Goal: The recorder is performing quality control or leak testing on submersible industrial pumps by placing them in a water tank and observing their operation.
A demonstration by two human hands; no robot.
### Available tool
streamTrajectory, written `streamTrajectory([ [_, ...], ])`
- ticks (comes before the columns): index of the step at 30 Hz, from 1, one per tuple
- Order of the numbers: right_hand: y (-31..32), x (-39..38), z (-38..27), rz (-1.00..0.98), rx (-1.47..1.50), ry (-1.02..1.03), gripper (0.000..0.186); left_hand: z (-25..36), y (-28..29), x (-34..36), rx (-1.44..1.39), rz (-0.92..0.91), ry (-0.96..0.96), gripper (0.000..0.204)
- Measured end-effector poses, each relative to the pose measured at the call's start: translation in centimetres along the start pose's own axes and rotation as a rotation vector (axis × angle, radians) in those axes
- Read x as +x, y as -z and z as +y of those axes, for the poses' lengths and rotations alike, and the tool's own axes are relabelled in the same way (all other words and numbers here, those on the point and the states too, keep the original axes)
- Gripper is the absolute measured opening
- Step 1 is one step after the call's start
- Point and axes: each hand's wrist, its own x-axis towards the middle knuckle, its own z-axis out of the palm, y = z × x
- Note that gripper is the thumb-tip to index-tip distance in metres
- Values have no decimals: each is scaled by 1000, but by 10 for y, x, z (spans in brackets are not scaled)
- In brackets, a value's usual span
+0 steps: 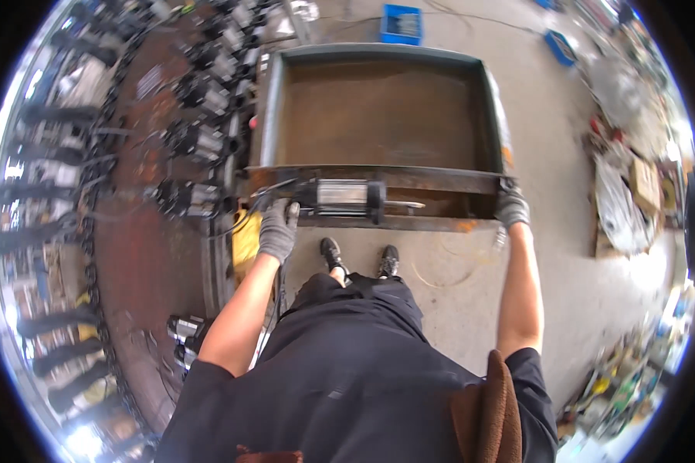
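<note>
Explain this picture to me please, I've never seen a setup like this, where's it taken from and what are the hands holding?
You are looking down from a camera worn on a person's head; its wide lens bends straight edges. The gloved left hand is at the left end of a black-and-silver motor-like cylinder, though its exact grip is hard to see. That cylinder lies over the narrow near section of a large metal tray. The gloved right hand is at the tray's right edge. Similar-looking units line the left side, and a blue bin stands beyond the tray.
</note>
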Motion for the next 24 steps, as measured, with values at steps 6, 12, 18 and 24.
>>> streamTrajectory([
  [6, 36, 47, -11, -364, -422, -226, 35, -20, 39, 32, 407, 22, 118, 32],
  [12, 10, 38, 15, -35, -177, -302, 52, -72, 32, 81, 489, -198, -30, 25],
  [18, 22, -33, -104, 232, 200, 35, 41, -93, 29, 85, -18, -249, 37, 15],
  [24, -29, -94, -257, 119, 691, 316, 16, -70, 59, 80, -299, -50, 23, 16],
])
